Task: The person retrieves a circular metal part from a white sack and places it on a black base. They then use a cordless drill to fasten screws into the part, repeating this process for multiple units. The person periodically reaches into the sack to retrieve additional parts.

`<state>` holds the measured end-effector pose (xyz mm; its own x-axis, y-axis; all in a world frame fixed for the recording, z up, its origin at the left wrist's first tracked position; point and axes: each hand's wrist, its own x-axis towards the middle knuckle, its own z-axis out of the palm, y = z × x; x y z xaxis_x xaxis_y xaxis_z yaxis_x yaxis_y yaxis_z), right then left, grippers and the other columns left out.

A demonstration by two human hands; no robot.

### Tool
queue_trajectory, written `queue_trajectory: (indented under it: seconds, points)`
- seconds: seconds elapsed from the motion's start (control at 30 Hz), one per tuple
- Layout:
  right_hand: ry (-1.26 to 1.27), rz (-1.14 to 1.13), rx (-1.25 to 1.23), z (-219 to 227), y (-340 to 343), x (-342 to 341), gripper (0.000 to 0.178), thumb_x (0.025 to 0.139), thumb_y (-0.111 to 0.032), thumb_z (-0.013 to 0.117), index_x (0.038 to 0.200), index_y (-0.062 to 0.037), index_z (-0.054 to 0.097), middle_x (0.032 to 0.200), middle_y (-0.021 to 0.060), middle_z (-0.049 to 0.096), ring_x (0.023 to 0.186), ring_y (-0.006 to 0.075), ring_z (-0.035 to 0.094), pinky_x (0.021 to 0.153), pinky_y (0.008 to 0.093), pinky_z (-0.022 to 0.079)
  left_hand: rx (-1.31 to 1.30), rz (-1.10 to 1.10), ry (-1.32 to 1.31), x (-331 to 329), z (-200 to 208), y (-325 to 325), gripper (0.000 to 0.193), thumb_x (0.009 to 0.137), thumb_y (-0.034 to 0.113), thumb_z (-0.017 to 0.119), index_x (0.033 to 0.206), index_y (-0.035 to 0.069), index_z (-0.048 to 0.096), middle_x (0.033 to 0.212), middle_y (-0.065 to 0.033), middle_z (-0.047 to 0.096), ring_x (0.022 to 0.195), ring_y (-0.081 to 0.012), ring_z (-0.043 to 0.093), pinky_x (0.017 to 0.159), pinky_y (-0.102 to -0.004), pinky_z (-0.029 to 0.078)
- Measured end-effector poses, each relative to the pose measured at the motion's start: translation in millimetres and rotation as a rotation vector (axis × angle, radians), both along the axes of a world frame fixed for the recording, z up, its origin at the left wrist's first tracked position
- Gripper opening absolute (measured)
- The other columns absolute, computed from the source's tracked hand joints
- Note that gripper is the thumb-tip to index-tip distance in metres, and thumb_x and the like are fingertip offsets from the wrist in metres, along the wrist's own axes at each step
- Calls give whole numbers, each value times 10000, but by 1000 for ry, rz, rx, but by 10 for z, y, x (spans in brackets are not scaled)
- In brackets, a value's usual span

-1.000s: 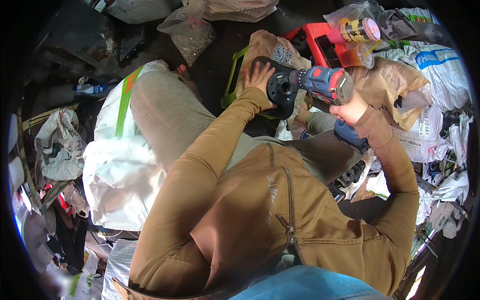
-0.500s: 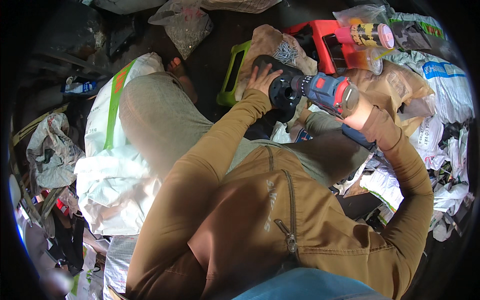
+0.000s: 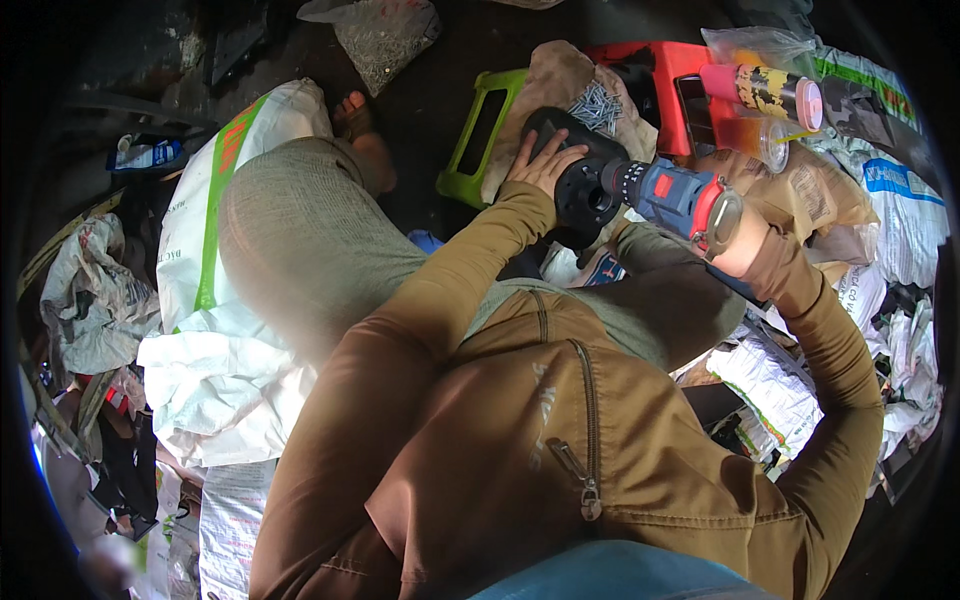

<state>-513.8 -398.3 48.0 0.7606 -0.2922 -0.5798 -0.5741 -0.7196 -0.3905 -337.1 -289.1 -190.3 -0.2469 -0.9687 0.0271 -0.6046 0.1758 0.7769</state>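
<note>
A blue, red and black cordless drill is in my right hand, fingers wrapped round its handle. Its chuck points left, up against a black part with a round, flanged end and a hole in it. My left hand lies over this part, fingers spread across its upper side, holding it steady. The drill's tip is hidden at the part. Just beyond, a heap of silver screws rests on a tan cloth draped over a green stool.
A red stool stands at the far right, with a patterned tumbler and a plastic cup of orange drink beside it. A clear bag of small pieces lies far off. White sacks crowd the left; brown paper lies right.
Both hands, with the drill and the black part, have shifted slightly right and nearer. The drill is still against the part, and neither grip has changed. The whole view has moved a little.
</note>
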Motion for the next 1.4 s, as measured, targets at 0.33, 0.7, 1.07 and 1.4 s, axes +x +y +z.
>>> queue_trajectory:
  seconds: [0.33,0.7,1.07,1.4]
  points:
    - [-16,-140,-27,-179,149,-90,210,777,-223,637,931,-80,642,822,133,664,776,314,646,694,389,522,-98,39,-27,-44,-115,12,893,655,437,743,1395,178,317,1436,59,371,1405,-162,207,1167,-445,25]
    - [-130,-624,-30,630,834,-62,323,721,-164,683,1019,-57,624,879,143,672,828,328,646,750,400,511,-31,-37,-23,108,65,-27,984,540,384,829,1381,182,360,1411,-9,404,1394,-202,237,1152,-440,121]
    - [-256,-1317,196,1096,2186,-893,227,697,-81,695,913,-33,641,854,70,634,788,202,604,697,331,479,187,143,-196,262,237,-1007,294,807,370,653,1045,207,705,1113,-70,650,1087,-265,570,936,-381,443]
    - [-442,-1220,0,1083,2320,-882,196,702,-39,652,895,-29,614,774,52,604,707,188,580,639,321,466,-175,-12,-499,38,-226,-1183,263,824,340,615,951,125,699,1109,-102,620,1111,-307,510,932,-410,429]
